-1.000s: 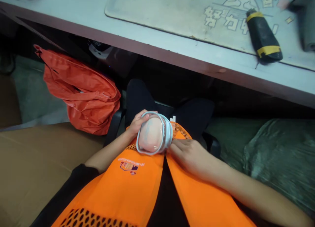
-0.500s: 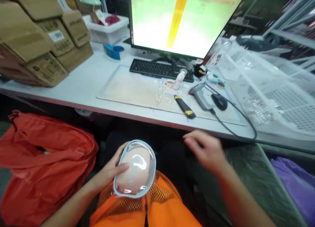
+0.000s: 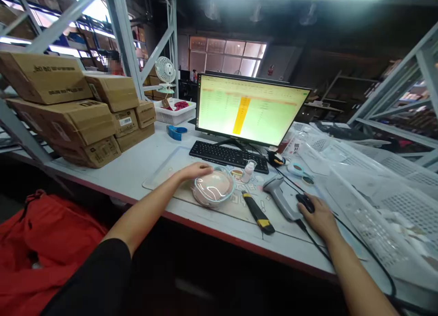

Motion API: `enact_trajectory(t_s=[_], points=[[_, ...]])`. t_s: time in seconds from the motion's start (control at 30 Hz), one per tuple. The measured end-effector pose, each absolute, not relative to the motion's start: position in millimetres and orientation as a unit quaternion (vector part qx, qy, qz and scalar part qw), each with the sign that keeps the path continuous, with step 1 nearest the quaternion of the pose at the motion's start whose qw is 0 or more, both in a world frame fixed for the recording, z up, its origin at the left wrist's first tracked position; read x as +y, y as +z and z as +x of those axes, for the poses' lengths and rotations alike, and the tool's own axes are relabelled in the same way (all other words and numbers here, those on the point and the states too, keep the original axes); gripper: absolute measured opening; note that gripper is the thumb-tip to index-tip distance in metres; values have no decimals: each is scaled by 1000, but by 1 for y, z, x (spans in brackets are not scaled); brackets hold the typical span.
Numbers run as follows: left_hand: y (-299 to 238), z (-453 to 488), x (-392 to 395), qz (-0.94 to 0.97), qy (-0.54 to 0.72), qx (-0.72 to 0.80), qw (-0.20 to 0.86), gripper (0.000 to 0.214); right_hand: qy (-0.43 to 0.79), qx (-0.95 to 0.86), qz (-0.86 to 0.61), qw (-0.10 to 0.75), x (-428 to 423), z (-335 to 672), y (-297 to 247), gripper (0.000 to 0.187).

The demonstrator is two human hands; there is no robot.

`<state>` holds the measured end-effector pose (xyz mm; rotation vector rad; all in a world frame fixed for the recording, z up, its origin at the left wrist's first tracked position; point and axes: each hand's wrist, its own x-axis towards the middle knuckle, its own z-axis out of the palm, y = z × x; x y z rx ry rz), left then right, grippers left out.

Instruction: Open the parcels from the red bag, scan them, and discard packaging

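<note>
My left hand (image 3: 196, 171) grips the far left edge of a clear oval pouch (image 3: 214, 187) with light blue trim, at the near side of the desk mat. Something pale pink fills the pouch, under a glossy front. Over at the right, my right hand (image 3: 320, 216) is closed over a black computer mouse (image 3: 305, 202). A grey barcode scanner (image 3: 282, 199) lies just left of the mouse. Between scanner and pouch rests a black and yellow utility knife (image 3: 258, 212). Behind the knife stands a small pinkish bottle (image 3: 248, 171) with a clear cap.
A black keyboard (image 3: 226, 155) sits before a lit monitor (image 3: 251, 110). Cardboard boxes (image 3: 71, 119) are stacked at the left, near a blue tape dispenser (image 3: 177, 132). White plastic baskets (image 3: 362, 206) line the right. The scanner's cable runs across the desk's right side.
The pouch has gone from above my lap up onto the desk mat in my left hand. My right hand has moved forward onto the mouse. The view has tilted up.
</note>
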<state>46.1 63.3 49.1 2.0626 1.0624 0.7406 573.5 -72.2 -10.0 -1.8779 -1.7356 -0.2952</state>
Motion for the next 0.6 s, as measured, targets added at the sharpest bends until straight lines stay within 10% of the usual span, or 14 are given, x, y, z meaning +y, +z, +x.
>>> enact_trajectory(t_s=[0.27,0.6], points=[[35,74,133,737,329,578,121,43,-149,-630,-714,266,-72,577,-21,61],[-1,76,143,783,207,581,81,70,-136,-593,-754,246,-80,572,-17,59]])
